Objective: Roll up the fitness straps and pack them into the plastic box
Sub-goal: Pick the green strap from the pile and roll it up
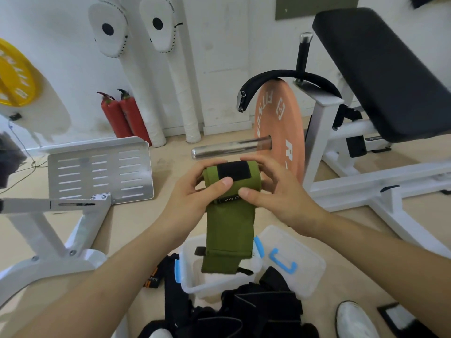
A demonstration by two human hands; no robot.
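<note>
Olive-green wrist strap (229, 220) held above open clear plastic box (192, 281). Upper end rolled, black velcro patch seen on roll, loose tail hung over box mouth. Roll gripped from both sides: left hand (190, 193) and right hand (278, 191) curled round it, thumbs pressed on front. Strap label partly covered by thumbs, unreadable. Lid (307, 276) with blue handle laid just right of box. Black straps (256, 311) heaped at box's near rim. "FITNES" read on orange weight plate (275, 118) behind hands. Two red fire extinguishers (133, 115) stood at wall.
</note>
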